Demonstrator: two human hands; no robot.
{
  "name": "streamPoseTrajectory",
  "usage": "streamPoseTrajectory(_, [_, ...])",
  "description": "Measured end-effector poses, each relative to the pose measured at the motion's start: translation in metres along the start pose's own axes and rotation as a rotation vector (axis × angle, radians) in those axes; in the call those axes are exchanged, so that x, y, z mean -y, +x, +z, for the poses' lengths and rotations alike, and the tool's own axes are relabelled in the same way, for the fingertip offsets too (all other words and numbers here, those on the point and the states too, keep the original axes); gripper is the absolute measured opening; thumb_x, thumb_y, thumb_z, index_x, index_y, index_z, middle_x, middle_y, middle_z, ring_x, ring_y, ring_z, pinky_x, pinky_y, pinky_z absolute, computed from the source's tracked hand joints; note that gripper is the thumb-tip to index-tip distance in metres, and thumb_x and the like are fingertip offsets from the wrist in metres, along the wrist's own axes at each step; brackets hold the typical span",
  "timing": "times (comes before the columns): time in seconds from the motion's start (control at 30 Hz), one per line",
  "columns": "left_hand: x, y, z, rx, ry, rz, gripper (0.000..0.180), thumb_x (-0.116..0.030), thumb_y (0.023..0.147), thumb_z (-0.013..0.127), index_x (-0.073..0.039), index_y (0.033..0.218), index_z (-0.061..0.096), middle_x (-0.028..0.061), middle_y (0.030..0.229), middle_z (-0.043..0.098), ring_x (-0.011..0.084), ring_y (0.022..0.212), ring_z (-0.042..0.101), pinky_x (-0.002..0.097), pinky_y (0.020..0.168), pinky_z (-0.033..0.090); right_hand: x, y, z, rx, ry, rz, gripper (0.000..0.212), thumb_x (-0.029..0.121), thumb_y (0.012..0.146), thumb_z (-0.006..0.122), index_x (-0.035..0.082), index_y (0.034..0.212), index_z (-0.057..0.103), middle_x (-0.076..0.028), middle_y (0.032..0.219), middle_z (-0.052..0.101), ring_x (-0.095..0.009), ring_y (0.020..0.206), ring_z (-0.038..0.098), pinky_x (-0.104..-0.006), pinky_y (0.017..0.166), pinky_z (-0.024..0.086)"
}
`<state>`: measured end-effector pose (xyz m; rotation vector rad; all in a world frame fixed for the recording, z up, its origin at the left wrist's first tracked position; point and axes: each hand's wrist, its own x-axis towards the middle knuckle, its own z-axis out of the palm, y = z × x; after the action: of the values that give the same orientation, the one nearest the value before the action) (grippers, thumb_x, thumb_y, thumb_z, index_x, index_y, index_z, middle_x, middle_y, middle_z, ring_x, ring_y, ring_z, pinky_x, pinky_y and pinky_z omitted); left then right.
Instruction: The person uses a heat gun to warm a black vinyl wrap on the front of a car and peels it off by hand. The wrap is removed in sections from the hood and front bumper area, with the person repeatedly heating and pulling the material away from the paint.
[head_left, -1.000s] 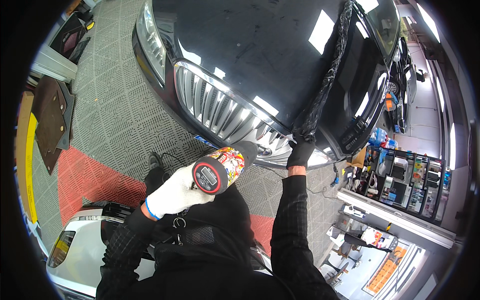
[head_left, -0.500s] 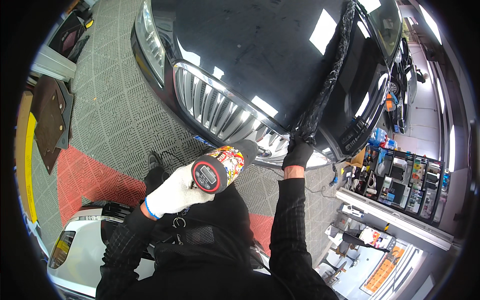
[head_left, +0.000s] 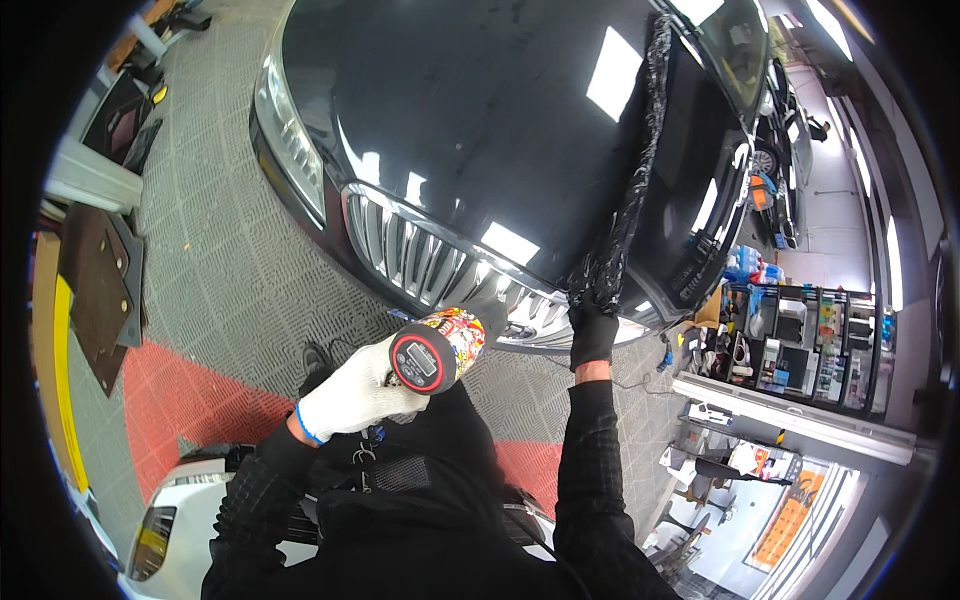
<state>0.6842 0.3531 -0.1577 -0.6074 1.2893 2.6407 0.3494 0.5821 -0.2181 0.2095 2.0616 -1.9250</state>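
Note:
My left hand (head_left: 350,395), in a white knit glove with a blue cuff, is closed around the handle of a heat gun (head_left: 445,345). The gun has a colourful patterned body and a red-ringed display at its rear. Its dark nozzle points toward the chrome grille (head_left: 425,260) of a black car. My right hand (head_left: 593,332), in a black glove, grips the lower end of a long bunched strip of black film (head_left: 640,170), by the front edge of the glossy hood (head_left: 470,110). The strip runs up the hood toward the windshield. My right fingertips are partly lost against the dark film.
Behind me stands a white car (head_left: 190,510). A shelf rack (head_left: 815,345) with bottles and boxes is at the right, above a white ledge (head_left: 790,415). Brown floor mats (head_left: 100,290) lean at the left. A thin cable (head_left: 640,385) lies on the floor.
The view has shifted slightly, so the hood and the shelves sit further left. Both hands keep their holds, on the heat gun and the film.

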Motion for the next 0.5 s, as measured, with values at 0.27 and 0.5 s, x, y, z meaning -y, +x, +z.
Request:
streamPoseTrajectory(0.27, [-0.055, -0.016, -0.025, 0.001, 0.231, -0.105, 0.04, -0.008, 0.092, 0.08, -0.002, 0.13, 0.068, 0.004, 0.101, 0.074, 0.0081, 0.086, 0.066, 0.0277, 0.078, 0.058, 0.044, -0.017, -0.018, 0.22, -0.597, -0.201, 0.077, 0.017, 0.095, 0.083, 0.006, 0.161, 0.047, -0.012, 0.134, 0.071, -0.022, 0.123, 0.068, -0.0377, 0.095, 0.06])
streamPoseTrajectory(0.5, [-0.08, 0.007, -0.014, -0.062, 0.238, 0.004, 0.039, 0.0, 0.09, 0.073, 0.002, 0.129, 0.071, 0.0053, 0.087, 0.075, 0.0094, 0.074, 0.067, 0.0242, 0.068, 0.054, 0.092, 0.026, 0.041, 0.16, -0.832, -0.131, 0.075, 0.032, 0.08, 0.093, -0.005, 0.136, 0.06, -0.015, 0.11, 0.078, -0.025, 0.101, 0.076, -0.0382, 0.091, 0.059])
